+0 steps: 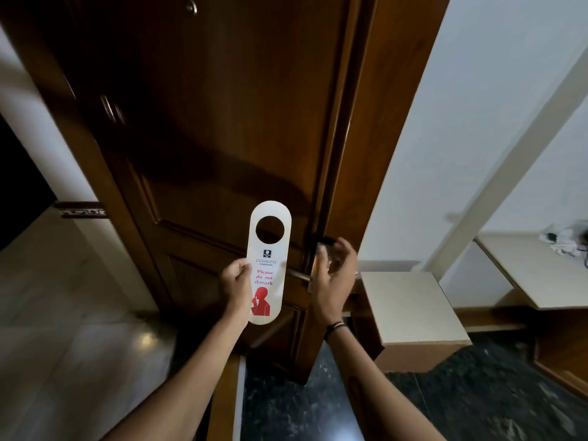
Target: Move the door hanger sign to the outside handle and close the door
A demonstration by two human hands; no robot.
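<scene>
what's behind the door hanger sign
Behind the white "do not disturb" door hanger sign, held in the left hand, is the brown wooden door, showing through its round hole. The metal lever handle runs behind it, its inner end covered.

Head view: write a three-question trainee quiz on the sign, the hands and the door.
1. True or false: the sign already hangs on the handle.
2. Which hand holds the sign? A) left hand B) right hand C) both
3. Fill in: the sign's red text reads "Please do not ____".

Key: 1 false, it is held up in front of the door, its hole free. 2 A; the right hand is open at the door's edge by the lock. 3 disturb.
</scene>
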